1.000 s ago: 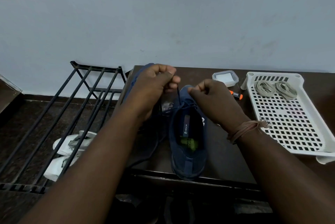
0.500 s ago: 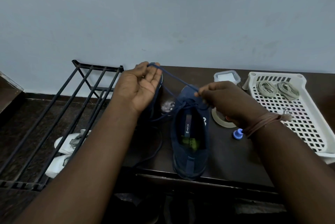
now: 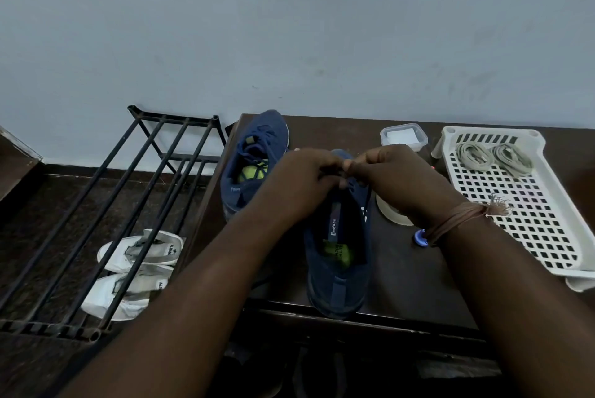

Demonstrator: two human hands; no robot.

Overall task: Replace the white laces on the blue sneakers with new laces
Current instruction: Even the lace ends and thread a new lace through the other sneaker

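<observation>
Two blue sneakers stand on the dark table (image 3: 402,285). The near sneaker (image 3: 336,265) points away from me, heel at the table's front edge. The far sneaker (image 3: 254,159) sits to its left at the back, laced in dark blue. My left hand (image 3: 302,182) and my right hand (image 3: 396,178) meet over the near sneaker's lacing area, fingers curled and pinching its dark blue lace (image 3: 357,185), most of which they hide. Two coiled pale laces (image 3: 492,157) lie in a white perforated tray (image 3: 528,214) at the right.
A clear lidded box (image 3: 404,136) sits at the back of the table. A tape roll (image 3: 391,214) and a small blue cap (image 3: 420,238) lie under my right wrist. A black metal rack (image 3: 128,204) stands left, with white shoes (image 3: 138,268) beneath it.
My left hand came back from the far left, where it had drawn the lace out long. Both hands now meet over the near sneaker, and the far sneaker is uncovered.
</observation>
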